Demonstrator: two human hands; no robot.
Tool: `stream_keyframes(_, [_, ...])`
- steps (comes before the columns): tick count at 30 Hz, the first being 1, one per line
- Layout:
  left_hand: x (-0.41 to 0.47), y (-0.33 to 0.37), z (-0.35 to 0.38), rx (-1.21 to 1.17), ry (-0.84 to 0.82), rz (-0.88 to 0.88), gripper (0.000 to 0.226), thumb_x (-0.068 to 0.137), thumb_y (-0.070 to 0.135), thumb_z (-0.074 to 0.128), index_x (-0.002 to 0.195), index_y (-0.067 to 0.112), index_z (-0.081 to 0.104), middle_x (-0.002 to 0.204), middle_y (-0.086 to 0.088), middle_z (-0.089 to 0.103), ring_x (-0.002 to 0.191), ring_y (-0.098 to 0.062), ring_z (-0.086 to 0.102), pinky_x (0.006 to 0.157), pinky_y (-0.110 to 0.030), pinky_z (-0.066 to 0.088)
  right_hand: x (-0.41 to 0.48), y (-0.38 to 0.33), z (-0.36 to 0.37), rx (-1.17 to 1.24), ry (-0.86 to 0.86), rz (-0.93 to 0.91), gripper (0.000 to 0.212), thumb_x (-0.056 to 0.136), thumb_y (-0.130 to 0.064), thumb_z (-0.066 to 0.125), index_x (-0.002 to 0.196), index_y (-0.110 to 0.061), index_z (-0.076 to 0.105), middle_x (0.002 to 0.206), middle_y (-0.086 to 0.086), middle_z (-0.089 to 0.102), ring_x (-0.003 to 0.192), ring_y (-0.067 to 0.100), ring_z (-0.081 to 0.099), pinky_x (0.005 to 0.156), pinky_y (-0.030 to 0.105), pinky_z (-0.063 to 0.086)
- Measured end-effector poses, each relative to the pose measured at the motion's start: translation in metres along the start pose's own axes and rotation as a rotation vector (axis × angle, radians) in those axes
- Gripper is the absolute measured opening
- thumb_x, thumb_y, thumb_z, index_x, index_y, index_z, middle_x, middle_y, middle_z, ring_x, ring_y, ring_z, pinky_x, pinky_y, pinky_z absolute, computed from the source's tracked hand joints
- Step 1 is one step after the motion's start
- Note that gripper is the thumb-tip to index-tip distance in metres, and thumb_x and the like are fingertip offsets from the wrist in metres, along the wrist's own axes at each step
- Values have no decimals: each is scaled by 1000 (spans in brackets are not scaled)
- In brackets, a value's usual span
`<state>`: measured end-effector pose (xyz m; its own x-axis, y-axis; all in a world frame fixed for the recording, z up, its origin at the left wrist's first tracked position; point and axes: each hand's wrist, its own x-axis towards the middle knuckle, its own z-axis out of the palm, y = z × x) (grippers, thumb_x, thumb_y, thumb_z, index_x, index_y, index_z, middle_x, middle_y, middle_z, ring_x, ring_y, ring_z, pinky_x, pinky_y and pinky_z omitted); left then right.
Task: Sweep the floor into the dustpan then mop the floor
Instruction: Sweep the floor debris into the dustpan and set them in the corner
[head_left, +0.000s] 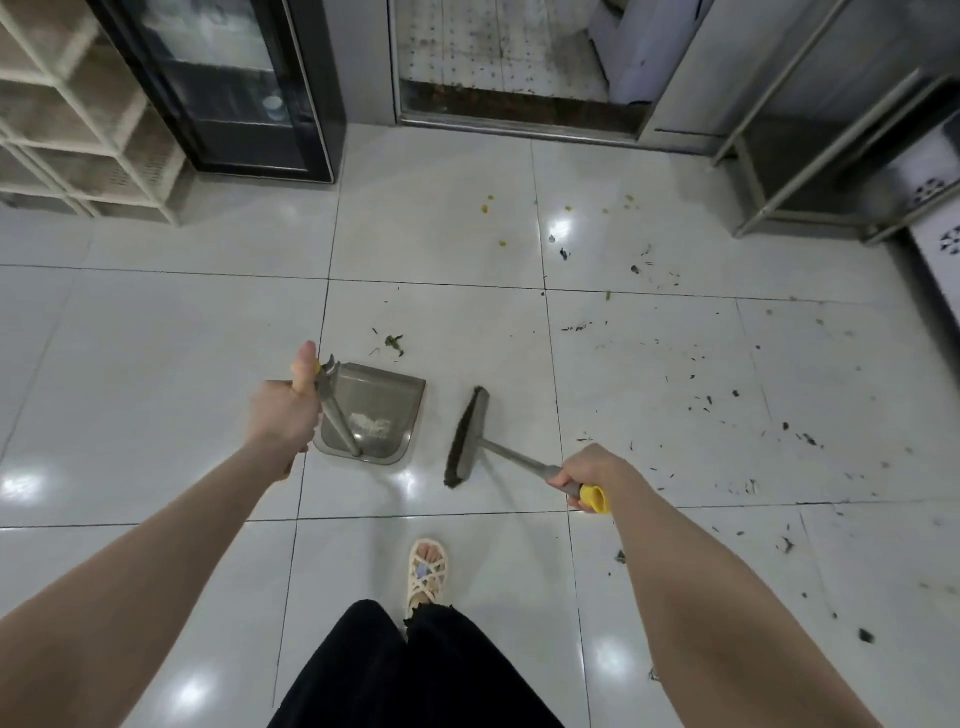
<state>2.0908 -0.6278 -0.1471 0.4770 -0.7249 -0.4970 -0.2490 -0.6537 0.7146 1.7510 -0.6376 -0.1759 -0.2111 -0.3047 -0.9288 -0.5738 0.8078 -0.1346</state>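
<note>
My left hand (283, 410) grips the yellow-tipped handle of a grey long-handled dustpan (384, 402), whose pan sits over the white tiled floor (156, 364) with a little pale dirt inside. My right hand (589, 475) grips the yellow-ended handle of a grey broom, whose dark bristle head (465, 439) lies just right of the pan, a small gap apart. Dark crumbs and leaf bits (727, 400) are scattered across the tiles to the right. A few green scraps (394, 343) lie just beyond the pan, and yellow specks (488, 205) lie farther off.
A black glass-door cabinet (234, 88) and a cream lattice shelf (67, 114) stand at the far left. A grimy doorway threshold (519, 111) is straight ahead. A metal rack (810, 156) stands at the far right. My sandalled foot (427, 571) is below the broom.
</note>
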Motion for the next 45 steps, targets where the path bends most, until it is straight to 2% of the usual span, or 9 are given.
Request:
stream_keyframes(3, [4,20,22,38,-43,43,82,75,84,27,54,7,47,52,-7,48,45,-22,45,46,-26,38,-3,22,-22,45,32,45,10,88,0,60,92,1,51,70,14,53,46,19,50,35,17,40])
stream_keyframes(9, [9,44,49,46,-101,71,83,73,86,25,55,8,48,53,-6,49,43,-22,44,45,-25,37,-11,40,-44,119,95,89,17,89,-1,60,76,0,50,67,14,51,47,18,48,35,18,40])
stream_keyframes(16, [29,72,48,-31,-143,103,85,61,90,25,57,10,50,49,-4,47,39,-20,41,46,-26,35,-28,10,-69,266,157,18,19,85,8,63,70,3,53,66,15,51,49,23,49,31,17,43])
stream_keyframes(19, [47,81,37,-27,-144,122,84,65,88,24,55,9,50,47,-5,47,40,-21,42,48,-26,35,-29,-9,-72,297,181,-21,16,82,8,66,69,5,57,64,15,54,37,20,53,33,18,45])
stream_keyframes(23, [80,94,16,-2,-130,162,80,76,82,26,50,9,46,46,-4,47,39,-21,43,46,-26,36,-15,-62,-54,317,171,-104,19,79,5,71,68,6,56,62,15,55,28,18,52,35,20,46])
stream_keyframes(28, [142,113,-29,-1,-92,148,79,80,81,27,52,9,46,48,-5,46,42,-21,42,48,-26,36,4,-159,-9,301,95,-192,25,78,-6,76,69,4,55,58,15,57,47,24,53,47,29,45])
stream_keyframes(34, [207,132,-75,47,-31,147,82,76,83,23,55,8,47,52,-8,49,46,-24,45,52,-29,37,15,-256,35,289,39,-262,23,78,-1,72,67,-1,52,55,13,54,36,20,51,36,20,40])
stream_keyframes(40, [263,146,-111,105,1,154,86,72,87,21,53,6,44,49,-10,47,45,-25,45,51,-30,37,24,-332,75,321,-23,-275,19,79,-3,72,72,-1,54,67,16,55,50,24,53,44,26,42])
stream_keyframes(45, [299,150,-128,97,30,129,87,66,90,22,56,6,45,50,-11,47,44,-25,44,51,-30,37,37,-370,99,393,-72,-223,24,81,0,71,69,-3,51,68,11,51,50,21,49,32,14,39])
